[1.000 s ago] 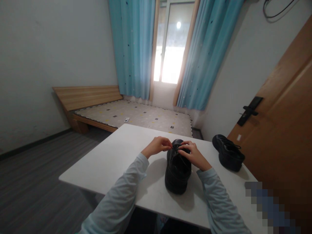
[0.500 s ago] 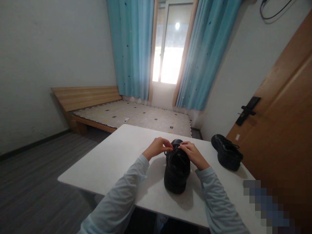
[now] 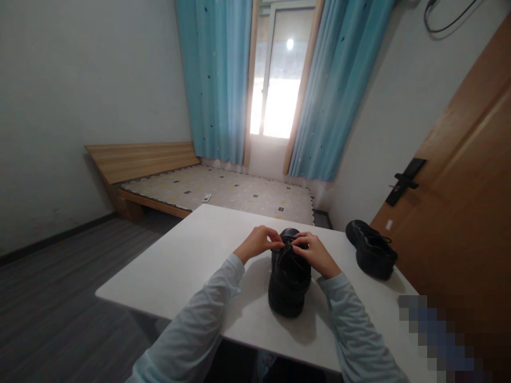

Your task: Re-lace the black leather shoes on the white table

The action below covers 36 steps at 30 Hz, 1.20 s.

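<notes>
A black lace-up shoe [image 3: 289,282] stands on the white table [image 3: 191,266], heel toward me and toe pointing away. My left hand [image 3: 258,242] pinches the shoe's lace at the left of the tongue. My right hand [image 3: 315,254] pinches the lace on the right side, fingertips almost meeting the left hand's over the front of the shoe. Both arms are in pale blue sleeves. The lace itself is too dark and small to make out clearly.
A second black shoe [image 3: 372,249] lies at the table's right, near a wooden door [image 3: 459,213] with a black handle. Beyond the table are a low wooden bed [image 3: 215,189], blue curtains and a bright window. Grey floor lies to the left.
Both hands stay at the laces over the shoe's front; the fingers have shifted slightly closer together. The shoe has not moved.
</notes>
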### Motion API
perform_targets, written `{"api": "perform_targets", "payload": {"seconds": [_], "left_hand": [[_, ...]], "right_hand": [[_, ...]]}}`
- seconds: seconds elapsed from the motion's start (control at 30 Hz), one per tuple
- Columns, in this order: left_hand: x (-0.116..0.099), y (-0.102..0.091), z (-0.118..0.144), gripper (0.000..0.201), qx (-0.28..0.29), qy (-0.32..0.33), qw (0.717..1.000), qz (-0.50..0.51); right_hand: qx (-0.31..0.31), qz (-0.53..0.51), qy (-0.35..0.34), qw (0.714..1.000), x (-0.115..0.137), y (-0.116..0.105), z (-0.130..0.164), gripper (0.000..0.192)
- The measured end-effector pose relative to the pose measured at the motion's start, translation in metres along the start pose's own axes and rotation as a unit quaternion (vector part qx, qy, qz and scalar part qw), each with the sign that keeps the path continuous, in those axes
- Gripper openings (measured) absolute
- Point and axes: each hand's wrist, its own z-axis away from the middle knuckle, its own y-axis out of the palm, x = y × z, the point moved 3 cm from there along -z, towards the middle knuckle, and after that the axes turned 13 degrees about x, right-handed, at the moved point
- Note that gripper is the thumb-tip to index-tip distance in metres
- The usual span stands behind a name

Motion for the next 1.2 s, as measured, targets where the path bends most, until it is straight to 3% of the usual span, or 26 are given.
{"api": "perform_targets", "payload": {"seconds": [0.4, 0.67, 0.83, 1.0, 1.1, 1.2], "left_hand": [[-0.003, 0.003, -0.002, 0.024, -0.005, 0.015, 1.0, 0.016], [-0.003, 0.004, -0.003, 0.028, -0.053, 0.017, 0.998, 0.022], [-0.002, 0.002, -0.003, 0.034, -0.093, 0.006, 0.995, 0.024], [-0.005, 0.012, -0.005, 0.057, -0.021, 0.034, 0.998, 0.044], [-0.01, 0.019, -0.004, 0.071, 0.03, 0.069, 0.997, 0.013], [-0.01, 0.022, -0.004, 0.071, 0.084, 0.057, 0.995, 0.026]], "right_hand": [[-0.007, 0.002, 0.015, 1.0, 0.0, 0.001, 0.001, 0.009], [-0.069, -0.067, -0.011, 0.995, 0.0, -0.01, 0.004, 0.014], [-0.163, -0.117, 0.011, 0.98, -0.016, -0.031, 0.008, 0.029], [-0.229, -0.218, 0.039, 0.948, -0.03, -0.046, 0.012, 0.037], [-0.215, -0.283, 0.027, 0.934, -0.023, -0.044, 0.012, 0.036], [-0.179, -0.365, -0.024, 0.914, -0.008, -0.038, 0.012, 0.032]]}}
